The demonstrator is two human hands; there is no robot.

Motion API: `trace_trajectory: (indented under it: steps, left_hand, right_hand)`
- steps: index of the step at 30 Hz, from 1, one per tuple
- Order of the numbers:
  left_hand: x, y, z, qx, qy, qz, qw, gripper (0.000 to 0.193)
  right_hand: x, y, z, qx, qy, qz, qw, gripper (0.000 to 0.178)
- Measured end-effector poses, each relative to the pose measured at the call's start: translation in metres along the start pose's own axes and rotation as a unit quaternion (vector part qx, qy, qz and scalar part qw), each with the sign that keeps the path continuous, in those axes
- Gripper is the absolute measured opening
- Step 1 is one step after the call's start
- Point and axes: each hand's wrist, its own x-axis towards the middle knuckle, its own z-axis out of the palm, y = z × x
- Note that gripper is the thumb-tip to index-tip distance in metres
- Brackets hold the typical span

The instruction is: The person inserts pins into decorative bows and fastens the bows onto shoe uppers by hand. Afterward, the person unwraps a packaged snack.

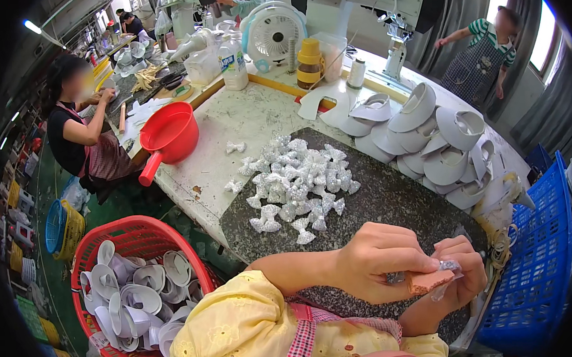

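Observation:
An orange-brown slab with a rough surface is held close to my body, over the dark speckled board. My left hand pinches it from above with thumb and fingers closed. Crinkled transparent plastic wrapping clings to the slab's right end, and my right hand has its fingers curled around that. I cannot make out exactly what the slab is. Beyond my hands lies a heap of silvery-white glittery bows, touched by neither hand.
Grey-white visor-shaped pieces are stacked at right, beside a blue basket. A red basket of similar pieces stands at left. A red dipper, fan, yellow-lidded jar and sewing machine stand farther back. Co-workers are nearby.

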Motion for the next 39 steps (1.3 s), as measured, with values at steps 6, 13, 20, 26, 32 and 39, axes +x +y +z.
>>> trace_trajectory:
  steps: [6,13,20,26,32,39]
  left_hand:
    - [0.000,0.000,-0.001,0.012,0.009,0.007,1.000,0.019]
    - [0.002,-0.002,-0.002,0.001,0.026,0.021,0.999,0.020]
    - [0.001,-0.002,0.002,-0.006,0.037,0.012,0.999,0.022]
    - [0.001,-0.002,0.003,-0.012,0.039,0.016,0.999,0.022]
    - [0.000,-0.005,0.006,-0.022,0.044,0.010,0.999,0.022]
    - [0.000,-0.004,0.003,-0.015,0.039,0.015,0.999,0.023]
  right_hand:
    - [-0.002,-0.003,0.005,-0.016,0.002,0.027,1.000,0.028]
    - [-0.003,-0.002,0.014,-0.008,0.000,0.044,0.999,0.028]
    - [-0.005,-0.003,0.017,-0.030,0.006,0.040,0.999,0.032]
    - [-0.002,-0.003,0.017,-0.020,0.000,0.037,0.999,0.036]
    - [-0.004,-0.001,0.016,-0.025,0.015,0.031,0.999,0.037]
    - [-0.006,0.000,0.017,-0.026,0.015,0.025,0.999,0.034]
